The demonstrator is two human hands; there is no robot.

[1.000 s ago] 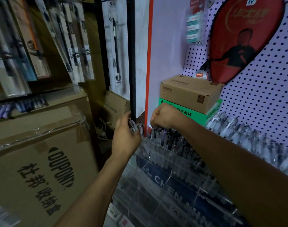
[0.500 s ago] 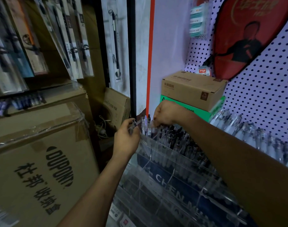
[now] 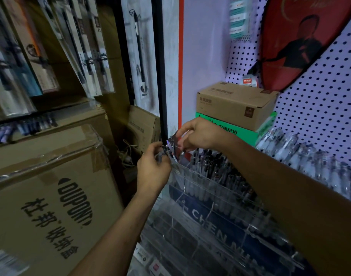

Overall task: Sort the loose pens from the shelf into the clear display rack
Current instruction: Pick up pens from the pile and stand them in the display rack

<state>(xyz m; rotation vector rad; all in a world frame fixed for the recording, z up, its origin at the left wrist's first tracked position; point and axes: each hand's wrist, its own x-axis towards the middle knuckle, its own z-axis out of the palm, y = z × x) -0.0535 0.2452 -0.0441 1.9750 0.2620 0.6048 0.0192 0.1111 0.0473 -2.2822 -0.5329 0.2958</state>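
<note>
pinching pens [image 3: 170, 148] at the rack [image 3: 210, 188] 's top left corner, both left hand [image 3: 152, 172] and right hand [image 3: 198, 136] crowd together.

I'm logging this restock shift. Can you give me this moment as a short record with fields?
left hand: grips pens at the rack's left end
right hand: fingers curled just above those pens; whether it holds any is unclear
rack: clear, top row full of pens
behind rack: brown box on green box
left side: taped carton

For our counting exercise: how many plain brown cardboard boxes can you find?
4: big taped box lower left, one behind it, small one by the black post, one on the green box. More may be hidden.
</note>
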